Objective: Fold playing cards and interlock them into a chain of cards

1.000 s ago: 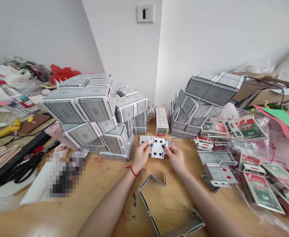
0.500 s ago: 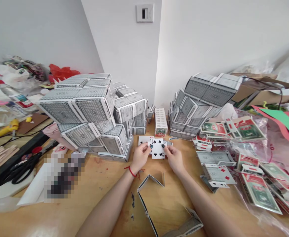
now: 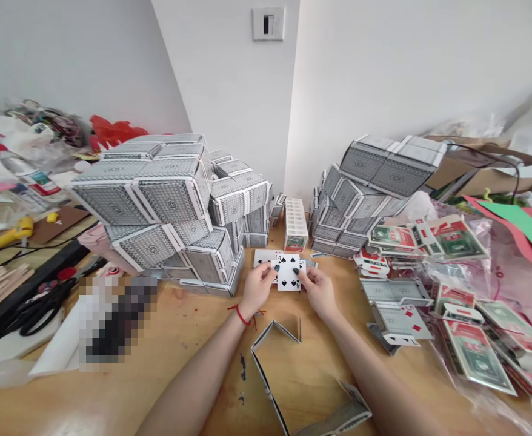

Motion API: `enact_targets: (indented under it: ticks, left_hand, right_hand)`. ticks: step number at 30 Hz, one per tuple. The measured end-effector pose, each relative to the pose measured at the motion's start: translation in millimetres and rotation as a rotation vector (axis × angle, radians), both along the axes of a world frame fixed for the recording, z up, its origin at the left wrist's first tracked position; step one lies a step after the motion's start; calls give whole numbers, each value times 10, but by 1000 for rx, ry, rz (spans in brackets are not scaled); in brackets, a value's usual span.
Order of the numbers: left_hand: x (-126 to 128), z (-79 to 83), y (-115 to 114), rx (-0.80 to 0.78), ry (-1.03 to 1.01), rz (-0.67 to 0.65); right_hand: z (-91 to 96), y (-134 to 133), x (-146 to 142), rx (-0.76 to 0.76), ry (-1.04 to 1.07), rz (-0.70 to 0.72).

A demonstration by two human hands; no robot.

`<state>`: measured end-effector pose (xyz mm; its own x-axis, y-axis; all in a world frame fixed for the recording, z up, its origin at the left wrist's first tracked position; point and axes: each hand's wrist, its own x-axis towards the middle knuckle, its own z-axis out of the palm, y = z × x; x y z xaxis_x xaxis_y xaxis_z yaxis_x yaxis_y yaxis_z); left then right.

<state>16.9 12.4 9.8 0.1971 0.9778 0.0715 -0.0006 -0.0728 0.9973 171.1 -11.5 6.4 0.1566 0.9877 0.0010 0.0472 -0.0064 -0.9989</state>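
Observation:
My left hand (image 3: 257,289) and my right hand (image 3: 319,290) together pinch a small stack of playing cards (image 3: 288,272) just above the wooden table (image 3: 188,339). The top card is a four of spades, face up, with other cards fanned behind it. Both thumbs press on the face of the card. A red string is tied round my left wrist. Between my forearms lies a folded chain of joined cards (image 3: 288,375) standing on edge.
Big piles of boxes made from grey-backed cards stand at the left (image 3: 157,206) and right (image 3: 370,188). A tall deck (image 3: 295,225) stands between them. Loose red and green card packs (image 3: 457,290) lie on plastic at the right. Scissors (image 3: 39,309) and clutter fill the left.
Both hands with the cards have stayed almost where they were, shifting very slightly towards the piles.

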Motion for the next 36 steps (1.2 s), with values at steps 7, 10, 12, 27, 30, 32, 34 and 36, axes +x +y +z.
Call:
enact_targets:
  ticks: [7,10,12,27,30,32,34,36]
  left_hand:
    - [6,6,-2,-4,16,35]
    - [9,-7,-2,1,22,21]
    - [8,-18,-2,13,32,6]
    - [-102,13,57,-248,-205,-176]
    - [-104,5,65,-257,-227,-226]
    - [-96,-10,69,-273,-249,-250]
    - [-83,-26,71,-282,-257,-263]
    - [-69,-34,70,-272,-246,-254]
  right_hand:
    - [17,11,-15,-45,81,37]
    - [23,20,-13,-50,114,78]
    - [23,22,-6,-40,102,98]
    - [-45,26,30,-21,90,48]
    - [-64,25,29,-15,97,39]
    - [-71,23,23,-10,110,43]
    - [-72,18,13,-4,129,48]
    - [-76,10,4,2,145,50]
